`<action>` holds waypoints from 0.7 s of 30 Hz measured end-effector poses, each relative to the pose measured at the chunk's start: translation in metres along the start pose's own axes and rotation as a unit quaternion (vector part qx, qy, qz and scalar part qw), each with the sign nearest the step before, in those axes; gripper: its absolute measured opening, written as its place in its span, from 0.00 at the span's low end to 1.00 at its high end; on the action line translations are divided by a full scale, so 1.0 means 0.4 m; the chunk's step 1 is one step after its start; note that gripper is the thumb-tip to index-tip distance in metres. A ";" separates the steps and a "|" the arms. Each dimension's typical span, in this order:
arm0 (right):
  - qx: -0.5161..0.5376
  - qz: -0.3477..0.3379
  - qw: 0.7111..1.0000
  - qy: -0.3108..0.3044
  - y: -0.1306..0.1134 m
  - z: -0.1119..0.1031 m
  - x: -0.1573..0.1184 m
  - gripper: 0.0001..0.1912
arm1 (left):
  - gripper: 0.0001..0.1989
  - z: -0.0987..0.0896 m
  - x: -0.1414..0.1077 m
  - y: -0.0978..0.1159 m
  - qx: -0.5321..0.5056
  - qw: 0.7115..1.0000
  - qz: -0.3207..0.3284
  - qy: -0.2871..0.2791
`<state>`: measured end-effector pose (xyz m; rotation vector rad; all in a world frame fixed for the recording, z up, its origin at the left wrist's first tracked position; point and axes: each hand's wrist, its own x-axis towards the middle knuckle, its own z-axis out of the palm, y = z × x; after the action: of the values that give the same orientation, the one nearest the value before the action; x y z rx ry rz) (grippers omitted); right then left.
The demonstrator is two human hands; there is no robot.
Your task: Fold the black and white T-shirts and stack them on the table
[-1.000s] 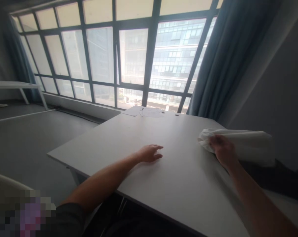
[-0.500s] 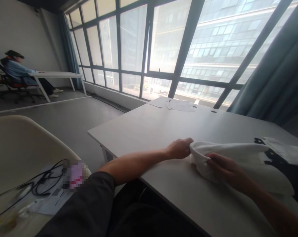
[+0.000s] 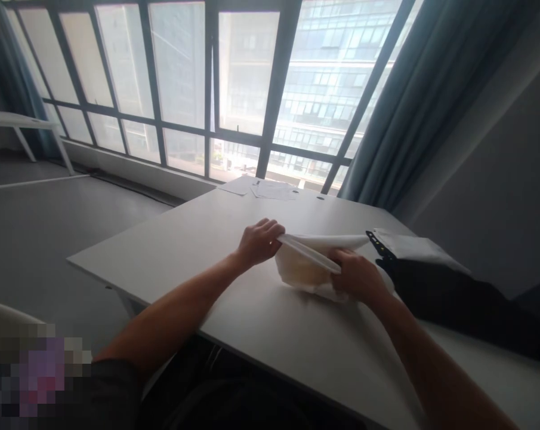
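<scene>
A white cloth (image 3: 305, 266) is held a little above the white table (image 3: 171, 239), its folded edge stretched between my hands. My left hand (image 3: 261, 239) is closed on the left end of that edge. Farther right, my right hand (image 3: 357, 273) grips the edge with the thumb and fingers, some of which are hidden by the cloth. Below the edge the cloth hangs in a pouch with a yellowish inside, and part of it reaches right behind my right hand. Beside it lies a black cloth item (image 3: 449, 292) with a white piece (image 3: 413, 245) on top.
Paper sheets (image 3: 274, 190) lie at the table's far edge, by the windows. A blue-grey curtain (image 3: 413, 107) hangs at the right. At the lower left is part of a pale chair (image 3: 10, 313) with blurred-out things on it. Another table (image 3: 19, 119) stands far left.
The view has turned right, and the seated person is out of sight. The cloth's edge is now pulled straighter and its pouch is more open, with both hands still holding it.
</scene>
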<state>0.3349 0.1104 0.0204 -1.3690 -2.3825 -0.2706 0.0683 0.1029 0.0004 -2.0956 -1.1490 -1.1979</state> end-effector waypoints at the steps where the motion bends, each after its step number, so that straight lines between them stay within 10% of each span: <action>1: -0.026 0.008 0.999 0.039 0.013 -0.019 0.001 0.10 | 0.09 -0.007 0.007 -0.002 0.018 0.999 0.026 0.022; 8: -0.104 0.064 0.971 0.207 0.087 -0.109 -0.002 0.09 | 0.10 -0.059 0.044 -0.021 0.097 0.986 0.070 0.118; 15: -0.074 0.158 0.963 0.203 0.244 -0.089 -0.017 0.13 | 0.08 -0.081 0.035 -0.132 0.148 0.971 -0.122 0.144; 21: -0.075 0.223 0.914 0.331 0.371 -0.106 -0.063 0.16 | 0.09 -0.098 0.024 -0.182 0.105 0.956 -0.233 0.144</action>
<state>0.4838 0.1511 0.0456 -1.5312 -1.4824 -0.6724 -0.0086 0.1184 0.0281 -1.4738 -1.5972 -1.4537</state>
